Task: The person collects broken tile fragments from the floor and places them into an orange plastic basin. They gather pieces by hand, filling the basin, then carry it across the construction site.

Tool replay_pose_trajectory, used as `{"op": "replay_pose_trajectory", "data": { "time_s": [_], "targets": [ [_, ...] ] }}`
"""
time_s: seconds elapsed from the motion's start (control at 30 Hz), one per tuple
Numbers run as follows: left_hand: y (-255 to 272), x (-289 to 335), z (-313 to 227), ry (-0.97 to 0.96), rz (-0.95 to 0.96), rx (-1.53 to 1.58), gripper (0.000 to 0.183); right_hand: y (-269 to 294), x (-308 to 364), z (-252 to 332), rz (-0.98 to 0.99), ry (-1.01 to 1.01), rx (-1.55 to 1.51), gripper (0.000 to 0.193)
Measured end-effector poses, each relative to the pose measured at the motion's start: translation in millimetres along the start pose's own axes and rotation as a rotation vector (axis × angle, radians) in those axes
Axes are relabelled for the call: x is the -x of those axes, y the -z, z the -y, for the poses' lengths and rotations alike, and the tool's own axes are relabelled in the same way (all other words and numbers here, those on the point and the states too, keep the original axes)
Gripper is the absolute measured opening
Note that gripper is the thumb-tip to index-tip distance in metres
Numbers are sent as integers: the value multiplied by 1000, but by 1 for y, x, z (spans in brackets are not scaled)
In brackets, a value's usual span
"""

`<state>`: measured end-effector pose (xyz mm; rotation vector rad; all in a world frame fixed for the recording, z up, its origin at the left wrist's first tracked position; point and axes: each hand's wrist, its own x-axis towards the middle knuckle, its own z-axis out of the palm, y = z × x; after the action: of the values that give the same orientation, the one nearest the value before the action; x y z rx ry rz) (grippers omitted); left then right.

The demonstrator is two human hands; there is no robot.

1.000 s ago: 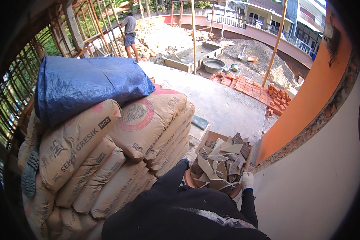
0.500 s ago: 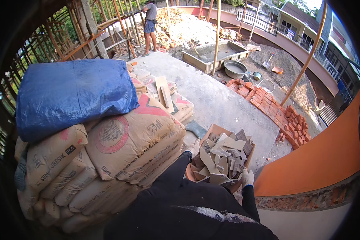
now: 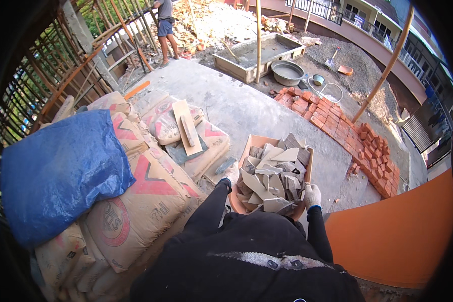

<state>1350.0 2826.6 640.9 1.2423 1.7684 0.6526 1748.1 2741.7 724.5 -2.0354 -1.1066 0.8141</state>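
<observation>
An orange-brown tub (image 3: 234, 200) heaped with broken tile pieces (image 3: 268, 176) is held in front of my body. My left hand (image 3: 230, 173), in a pale work glove, grips the tub's left side, close to the stacked cement bags. On the opposite side, my gloved right hand (image 3: 312, 195) is closed on the rim. The fingers of both hands are partly hidden by the tub. Grey and beige shards stick up above the rim at various angles.
Paper cement bags (image 3: 151, 186) are piled on the left, under a blue tarp (image 3: 60, 171) and a wooden board (image 3: 187, 128). Red bricks (image 3: 332, 121) line the right, near an orange wall (image 3: 392, 229). Ahead are a mortar trough (image 3: 246, 70), a round basin (image 3: 287, 73) and another person (image 3: 165, 27).
My body has moved forward past the cement bags with the tub still in both hands. The bags and tarp now sit further left in view, and the orange wall sits lower.
</observation>
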Motion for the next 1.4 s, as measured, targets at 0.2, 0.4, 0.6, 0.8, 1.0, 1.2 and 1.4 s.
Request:
{"op": "replay_pose_trajectory", "data": {
  "time_s": [0.2,0.4,0.6,0.8,1.0,1.2,1.4],
  "targets": [
    [-19,-104,-12,84,-16,-50,75,-32,-119,29,37,21,145,45],
    [-43,-213,-35,135,-8,109,73,-61,-290,108,212,121,214,50],
    [-38,-299,-78,90,-268,276,58,-87,-408,156,234,233,218,42],
    [-51,-411,-129,114,-401,209,57,-142,-517,161,251,128,198,41],
    [-12,-560,-183,82,-355,210,54,-204,-621,240,149,156,226,44],
    [15,-670,-204,88,-319,348,48,-252,-710,305,146,145,180,45],
    [51,-798,-222,180,-332,579,46,-343,-832,385,136,286,182,44]
  ]
}}
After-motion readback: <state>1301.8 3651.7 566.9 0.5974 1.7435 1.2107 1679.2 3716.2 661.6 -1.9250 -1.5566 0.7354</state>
